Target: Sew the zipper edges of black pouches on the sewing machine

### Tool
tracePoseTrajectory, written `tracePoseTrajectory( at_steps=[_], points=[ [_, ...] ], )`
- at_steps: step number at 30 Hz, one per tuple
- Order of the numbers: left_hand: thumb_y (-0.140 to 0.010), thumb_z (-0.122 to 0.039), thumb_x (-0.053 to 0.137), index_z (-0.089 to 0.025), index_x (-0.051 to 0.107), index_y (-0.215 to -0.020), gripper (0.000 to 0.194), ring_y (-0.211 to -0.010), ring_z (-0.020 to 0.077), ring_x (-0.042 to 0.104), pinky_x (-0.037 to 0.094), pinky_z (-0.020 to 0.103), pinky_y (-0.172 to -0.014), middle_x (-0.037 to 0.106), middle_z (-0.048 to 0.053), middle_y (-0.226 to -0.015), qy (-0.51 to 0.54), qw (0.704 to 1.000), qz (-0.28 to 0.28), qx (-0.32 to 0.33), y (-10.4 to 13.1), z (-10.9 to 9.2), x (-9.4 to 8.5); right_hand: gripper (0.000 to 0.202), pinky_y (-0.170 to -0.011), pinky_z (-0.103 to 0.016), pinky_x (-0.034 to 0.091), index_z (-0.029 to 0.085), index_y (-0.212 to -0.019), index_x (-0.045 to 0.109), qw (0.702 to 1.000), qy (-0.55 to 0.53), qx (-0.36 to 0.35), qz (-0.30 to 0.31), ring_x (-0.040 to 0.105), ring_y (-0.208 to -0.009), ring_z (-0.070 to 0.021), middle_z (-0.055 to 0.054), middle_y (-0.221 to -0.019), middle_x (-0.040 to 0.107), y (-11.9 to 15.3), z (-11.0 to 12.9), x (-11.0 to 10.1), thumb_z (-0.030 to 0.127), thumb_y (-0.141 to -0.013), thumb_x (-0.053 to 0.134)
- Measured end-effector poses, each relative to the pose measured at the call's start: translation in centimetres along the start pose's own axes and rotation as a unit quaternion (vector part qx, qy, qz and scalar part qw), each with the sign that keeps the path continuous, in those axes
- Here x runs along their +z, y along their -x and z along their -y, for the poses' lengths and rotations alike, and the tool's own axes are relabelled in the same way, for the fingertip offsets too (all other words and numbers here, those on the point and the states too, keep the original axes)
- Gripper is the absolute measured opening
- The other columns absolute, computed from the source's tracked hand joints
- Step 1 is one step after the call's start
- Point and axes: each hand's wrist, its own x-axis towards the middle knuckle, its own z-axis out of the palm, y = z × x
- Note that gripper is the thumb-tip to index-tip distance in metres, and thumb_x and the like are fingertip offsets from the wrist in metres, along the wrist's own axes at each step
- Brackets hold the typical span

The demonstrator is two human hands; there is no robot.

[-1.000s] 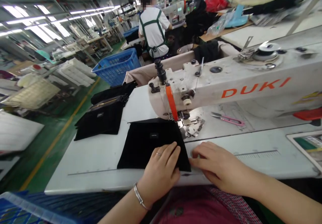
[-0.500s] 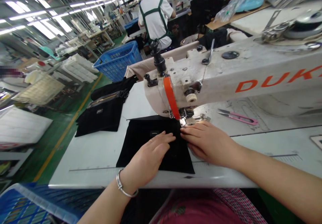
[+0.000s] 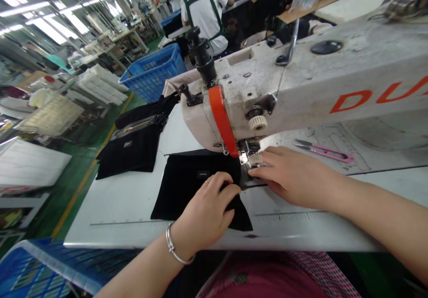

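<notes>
A black fabric piece (image 3: 180,186) with a small dark label (image 3: 203,174) lies flat on the sewing table, left of the needle area. My left hand (image 3: 210,209), wearing a silver bangle (image 3: 171,244), has its bent fingers and thumb closed on the cloth near its right edge. Under the head of the sewing machine (image 3: 234,106), my right hand (image 3: 287,177) rests beside the presser foot (image 3: 244,157). Its fingers are stretched and apart, touching a small metal block (image 3: 256,159) by the needle plate; the thumb is hidden.
Pink-handled thread snips (image 3: 327,151) lie right of the needle area. Stacked black pieces (image 3: 130,151) with zips sit at the table's left edge. Blue baskets stand behind (image 3: 154,72) and at front left (image 3: 40,266). A person in a white shirt (image 3: 203,12) works beyond.
My right hand has come off the cloth and moved right to the metal block. My left fingers have bent and drawn in at the cloth's right edge. The camera view has moved closer to the machine.
</notes>
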Motion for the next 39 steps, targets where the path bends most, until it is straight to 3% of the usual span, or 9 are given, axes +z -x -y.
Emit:
tracePoseTrajectory(
  at_steps=[3, 8, 11, 15, 20, 24, 29, 35, 39],
  points=[
    [-0.094, -0.024, 0.048, -0.019, 0.056, -0.097, 0.01, -0.105, 0.0188, 0.054, 0.048, 0.035, -0.095, 0.054, 0.007, -0.112, 0.108, 0.994, -0.006, -0.031, -0.4, 0.2, -1.5, 0.033, -0.079, -0.042, 0.046, 0.025, -0.114, 0.065, 1.0, 0.007, -0.014, -0.002, 0.053, -0.093, -0.0253, -0.007, -0.095, 0.06, -1.0, -0.4, 1.0, 0.017, -0.084, 0.054],
    [-0.076, -0.05, 0.072, -0.019, 0.052, -0.097, 0.043, -0.092, 0.0232, 0.059, 0.053, 0.04, -0.082, 0.057, 0.006, -0.103, 0.007, 0.992, -0.03, -0.118, -3.3, -0.1, -0.7, 0.033, -0.084, -0.042, 0.043, 0.026, -0.12, 0.062, 0.999, -0.026, -0.007, -0.023, 0.052, -0.097, -0.024, -0.006, -0.105, 0.06, -0.8, -0.6, 2.4, 0.024, -0.088, 0.052],
    [-0.078, -0.036, 0.07, -0.018, 0.052, -0.104, 0.037, -0.098, 0.0264, 0.059, 0.051, 0.042, -0.086, 0.057, 0.007, -0.106, -0.08, 0.989, -0.053, -0.111, -4.9, 0.1, 0.6, 0.033, -0.083, -0.042, 0.043, 0.025, -0.12, 0.062, 0.998, -0.047, -0.008, -0.04, 0.054, -0.095, -0.023, -0.006, -0.105, 0.062, -0.6, -0.5, 2.5, 0.023, -0.089, 0.05],
    [-0.085, -0.018, 0.051, -0.02, 0.052, -0.083, 0.003, -0.082, 0.0194, 0.059, 0.051, 0.034, -0.075, 0.056, 0.003, -0.091, -0.107, 0.986, -0.046, -0.118, -5.4, 1.0, 1.1, 0.037, -0.085, -0.042, 0.043, 0.023, -0.124, 0.06, 0.996, -0.067, -0.01, -0.05, 0.054, -0.096, -0.0233, -0.006, -0.108, 0.063, -0.8, -0.4, 2.3, 0.02, -0.089, 0.047],
    [-0.079, -0.038, 0.065, -0.02, 0.05, -0.076, 0.024, -0.089, 0.0219, 0.058, 0.05, 0.036, -0.079, 0.056, 0.003, -0.091, -0.097, 0.986, -0.045, -0.13, -5.1, 0.8, 1.0, 0.028, -0.086, -0.045, 0.043, 0.02, -0.113, 0.066, 0.995, -0.081, -0.002, -0.051, 0.054, -0.099, -0.025, -0.008, -0.104, 0.064, -1.0, -0.2, 2.0, 0.02, -0.09, 0.049],
    [-0.077, -0.027, 0.063, -0.021, 0.049, -0.075, 0.016, -0.094, 0.0228, 0.058, 0.05, 0.037, -0.086, 0.056, 0.004, -0.095, -0.119, 0.983, -0.049, -0.133, -5.1, 0.3, 1.2, 0.028, -0.087, -0.045, 0.044, 0.02, -0.113, 0.067, 0.996, -0.078, -0.004, -0.044, 0.054, -0.099, -0.0257, -0.01, -0.105, 0.063, -0.9, -0.2, 1.8, 0.019, -0.09, 0.051],
    [-0.079, -0.034, 0.062, -0.021, 0.048, -0.074, 0.019, -0.096, 0.025, 0.057, 0.05, 0.04, -0.088, 0.056, 0.006, -0.096, -0.119, 0.983, -0.063, -0.121, -5.2, 0.3, 1.5, 0.031, -0.084, -0.045, 0.044, 0.022, -0.118, 0.066, 0.997, -0.059, -0.004, -0.053, 0.053, -0.097, -0.0264, -0.01, -0.105, 0.062, -1.0, -0.2, 2.0, 0.022, -0.09, 0.053],
    [-0.073, -0.017, 0.055, -0.021, 0.041, -0.065, 0.016, -0.079, 0.0206, 0.056, 0.048, 0.035, -0.073, 0.055, 0.004, -0.085, -0.117, 0.983, -0.061, -0.125, -5.5, 0.6, 1.5, 0.032, -0.084, -0.043, 0.042, 0.022, -0.119, 0.063, 0.997, -0.06, -0.004, -0.04, 0.052, -0.097, -0.0258, -0.009, -0.105, 0.062, -1.0, -0.1, 1.9, 0.02, -0.09, 0.051],
    [-0.07, -0.015, 0.053, -0.02, 0.037, -0.06, 0.019, -0.063, 0.0139, 0.047, 0.036, 0.029, -0.058, 0.047, -0.002, -0.067, -0.033, 0.988, -0.055, -0.141, -5.7, 2.0, 0.5, 0.03, -0.083, -0.041, 0.04, 0.021, -0.118, 0.063, 0.998, -0.052, 0.02, -0.035, 0.052, -0.097, -0.0256, -0.009, -0.105, 0.062, -1.1, 0.3, 1.6, 0.021, -0.091, 0.049]
  ],
)
